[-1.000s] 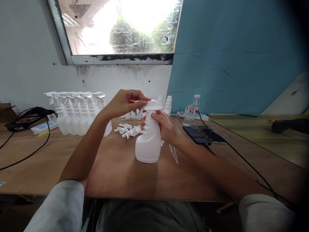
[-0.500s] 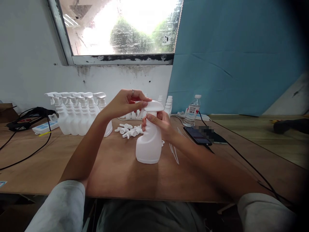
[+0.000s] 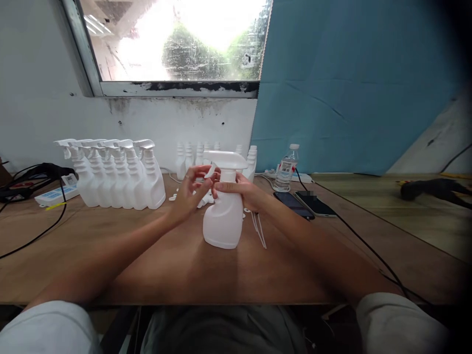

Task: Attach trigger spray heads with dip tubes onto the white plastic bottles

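Note:
A white spray bottle (image 3: 223,221) stands upright on the brown table in front of me, its trigger spray head (image 3: 226,160) on top with the nozzle facing left. My right hand (image 3: 245,191) is closed round the bottle's neck, thumb across the front. At the trigger on the left side, my left hand (image 3: 193,191) has curled fingers and thumb against it; the fingertips are partly hidden. Behind my left hand lie small loose white plastic parts (image 3: 206,199), mostly covered by it. Thin white tubes (image 3: 260,230) lie just right of the bottle.
A row of several white spray bottles with heads (image 3: 118,177) stands at the left. Open-necked white bottles (image 3: 189,160) stand at the back. To the right are a water bottle (image 3: 286,169), phones (image 3: 315,204) and a black cable (image 3: 368,248). A power strip (image 3: 55,195) lies far left.
My left hand has come down from the top of the spray head to its trigger. The head has turned, so its nozzle now points left. My right hand still holds the neck.

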The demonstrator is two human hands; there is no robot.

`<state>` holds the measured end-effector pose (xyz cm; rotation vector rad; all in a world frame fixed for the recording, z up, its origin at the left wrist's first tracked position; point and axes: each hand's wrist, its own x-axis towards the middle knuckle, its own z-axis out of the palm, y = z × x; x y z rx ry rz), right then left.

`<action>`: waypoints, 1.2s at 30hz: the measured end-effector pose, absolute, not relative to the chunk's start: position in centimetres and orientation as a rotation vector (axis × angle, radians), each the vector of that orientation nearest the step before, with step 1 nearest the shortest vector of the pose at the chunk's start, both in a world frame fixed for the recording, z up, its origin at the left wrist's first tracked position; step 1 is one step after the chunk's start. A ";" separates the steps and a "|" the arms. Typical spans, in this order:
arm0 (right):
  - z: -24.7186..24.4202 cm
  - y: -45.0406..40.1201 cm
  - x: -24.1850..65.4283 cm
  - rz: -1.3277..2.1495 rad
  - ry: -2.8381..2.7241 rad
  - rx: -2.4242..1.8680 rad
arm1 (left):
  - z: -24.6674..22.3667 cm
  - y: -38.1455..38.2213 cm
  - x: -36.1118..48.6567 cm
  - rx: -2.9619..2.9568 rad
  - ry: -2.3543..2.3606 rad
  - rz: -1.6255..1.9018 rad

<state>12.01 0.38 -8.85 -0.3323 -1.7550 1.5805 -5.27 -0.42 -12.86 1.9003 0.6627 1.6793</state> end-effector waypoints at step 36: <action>-15.4 2.2 20.5 1.017 -2.012 -0.909 | -15.7 -7.4 -37.8 1.311 2.936 0.836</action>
